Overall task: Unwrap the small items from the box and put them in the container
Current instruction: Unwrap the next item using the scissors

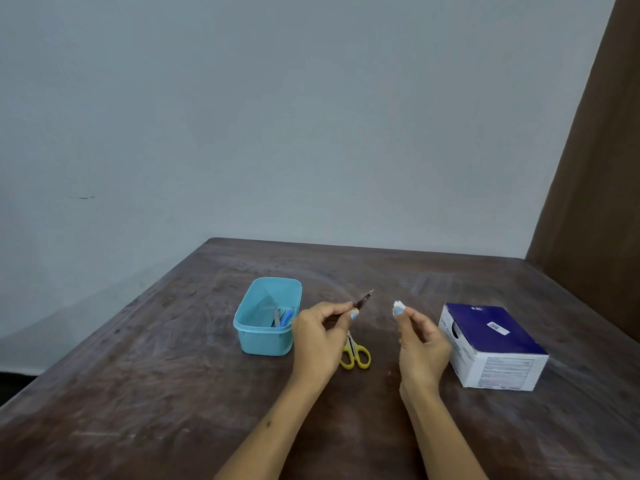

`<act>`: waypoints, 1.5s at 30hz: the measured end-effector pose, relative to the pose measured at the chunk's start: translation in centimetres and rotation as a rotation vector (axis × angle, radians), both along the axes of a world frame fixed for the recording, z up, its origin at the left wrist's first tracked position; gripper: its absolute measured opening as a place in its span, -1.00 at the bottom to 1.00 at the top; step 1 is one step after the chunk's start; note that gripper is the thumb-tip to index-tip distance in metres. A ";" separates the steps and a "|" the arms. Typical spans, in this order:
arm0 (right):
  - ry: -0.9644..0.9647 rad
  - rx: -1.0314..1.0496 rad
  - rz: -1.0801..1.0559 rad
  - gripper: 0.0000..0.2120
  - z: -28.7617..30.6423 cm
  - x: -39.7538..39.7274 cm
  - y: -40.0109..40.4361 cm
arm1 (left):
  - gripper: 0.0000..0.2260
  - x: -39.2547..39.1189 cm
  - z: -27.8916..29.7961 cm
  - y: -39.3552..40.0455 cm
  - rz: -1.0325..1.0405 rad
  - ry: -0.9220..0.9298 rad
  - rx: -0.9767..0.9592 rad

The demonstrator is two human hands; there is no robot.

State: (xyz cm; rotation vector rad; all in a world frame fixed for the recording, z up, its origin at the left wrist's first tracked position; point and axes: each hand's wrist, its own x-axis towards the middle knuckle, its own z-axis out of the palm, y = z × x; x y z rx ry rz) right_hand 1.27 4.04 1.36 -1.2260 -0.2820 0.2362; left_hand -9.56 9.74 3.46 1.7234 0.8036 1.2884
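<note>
On scuffed brown table, grey wall behind: left hand pinches thin item, right hand pinches white wrapper.

Scuffed dark brown wooden table at 6 o'clock, plain grey-blue painted wall at 12, brown curtain-like panel at 3.

Yellow scissors on wood table, grey wall.

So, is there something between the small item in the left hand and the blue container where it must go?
Nothing visible. The left hand pinches the small item just right of the container, whose top is open. The scissors lie on the table nearer the person, out of that path.
</note>
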 end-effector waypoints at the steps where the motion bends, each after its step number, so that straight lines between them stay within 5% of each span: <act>1: -0.006 -0.016 -0.017 -0.90 -0.1 0.0 0.0 | -0.86 -0.6 0.8 0.2 0.043 -0.024 0.033; 5: -0.047 -0.054 -0.038 -0.93 -0.3 0.0 0.1 | -0.91 -4.3 4.7 2.6 0.281 0.110 0.103; 11: -0.070 -0.095 -0.039 -0.89 -0.7 0.1 0.3 | -0.90 -5.8 6.2 4.9 0.528 0.916 0.092; 14: -0.079 -0.105 -0.034 -0.87 -0.8 0.1 0.3 | -0.84 -4.9 5.6 5.3 0.534 1.179 0.146; 19: -0.096 -0.097 -0.025 -0.96 -0.8 0.2 0.2 | -0.84 -4.1 5.0 6.0 0.521 1.337 0.155; 25: -0.131 -0.052 0.009 -0.83 -1.0 0.2 0.3 | -0.81 -4.4 6.2 5.4 0.503 1.338 0.143; 27: -0.119 -0.033 0.039 -0.79 -1.0 0.2 0.3 | -0.94 -4.5 6.7 4.6 0.511 1.246 0.238; 30: -0.048 -0.001 0.097 -0.81 -1.1 0.2 0.4 | -0.82 -3.3 6.0 2.5 0.457 1.052 0.370; 35: 0.064 0.096 0.178 -0.90 -1.0 0.2 0.6 | -0.78 -0.4 1.6 -1.4 0.156 0.879 0.260; 45: 0.032 0.057 0.257 -0.78 -1.0 0.1 0.8 | -0.81 1.0 -0.8 -0.3 0.182 0.811 0.179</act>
